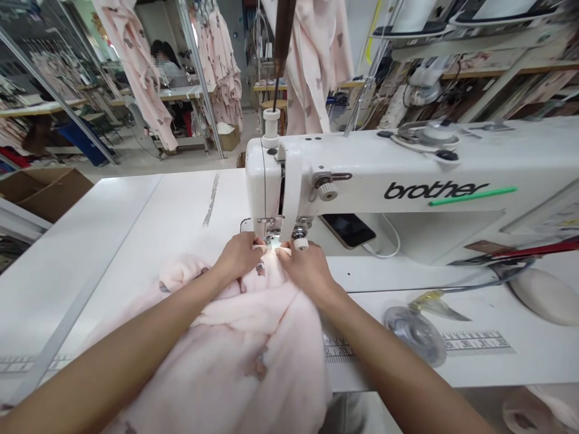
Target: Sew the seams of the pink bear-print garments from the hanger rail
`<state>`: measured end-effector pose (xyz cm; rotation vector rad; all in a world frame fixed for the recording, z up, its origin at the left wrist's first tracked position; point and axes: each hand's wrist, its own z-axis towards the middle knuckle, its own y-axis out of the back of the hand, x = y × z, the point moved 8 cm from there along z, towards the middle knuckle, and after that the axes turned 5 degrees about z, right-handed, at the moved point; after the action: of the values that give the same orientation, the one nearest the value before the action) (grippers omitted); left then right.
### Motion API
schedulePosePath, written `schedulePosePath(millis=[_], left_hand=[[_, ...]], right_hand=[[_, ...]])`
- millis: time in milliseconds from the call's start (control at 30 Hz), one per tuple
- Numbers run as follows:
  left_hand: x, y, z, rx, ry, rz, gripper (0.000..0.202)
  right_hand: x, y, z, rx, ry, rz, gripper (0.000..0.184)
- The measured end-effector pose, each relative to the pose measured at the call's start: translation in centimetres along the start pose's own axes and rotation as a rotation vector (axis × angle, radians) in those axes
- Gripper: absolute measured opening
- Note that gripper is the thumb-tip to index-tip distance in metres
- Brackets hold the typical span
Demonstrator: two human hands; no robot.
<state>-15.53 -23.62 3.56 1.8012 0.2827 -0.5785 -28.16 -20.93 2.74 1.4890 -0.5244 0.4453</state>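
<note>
A pale pink fleece garment [244, 343] with a small brown print lies bunched on the white sewing table [113, 241] in front of the machine. My left hand [237, 256] and my right hand [307, 268] both pinch its fabric just in front of the presser foot [274, 238] of a white Brother sewing machine [362, 169]. A white strip [290, 199] runs down the machine's front to the foot. The needle and the stitching point are hidden by my fingers and the foot.
A phone [348, 230] lies under the machine arm beside a white cable. To the right sit a clear plastic piece [416, 334] and a red-handled tool [525, 250]. A cardboard box [45, 193] stands at left. Pink garments hang behind the machine, and a person sits at a far table.
</note>
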Motion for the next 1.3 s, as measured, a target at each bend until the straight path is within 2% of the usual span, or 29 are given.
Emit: schedulePosePath(millis=[200, 667, 1000, 1300], left_hand=[[0.1, 0.1, 0.2, 0.0, 0.036, 0.026, 0.013], [0.0, 0.3, 1.0, -0.04, -0.004, 0.058, 0.012], [-0.8, 0.9, 1.2, -0.099, -0.046, 0.101, 0.019], [-0.6, 1.0, 1.2, -0.107, -0.085, 0.097, 0.021]], right_hand=[[0.0, 0.2, 0.1, -0.027, 0.004, -0.058, 0.015], [0.8, 0.2, 0.2, -0.036, 0.035, -0.231, 0.018], [0.6, 0.0, 0.8, -0.059, 0.029, -0.263, 0.017], [0.4, -0.4, 0.9, -0.065, 0.05, -0.213, 0.016]])
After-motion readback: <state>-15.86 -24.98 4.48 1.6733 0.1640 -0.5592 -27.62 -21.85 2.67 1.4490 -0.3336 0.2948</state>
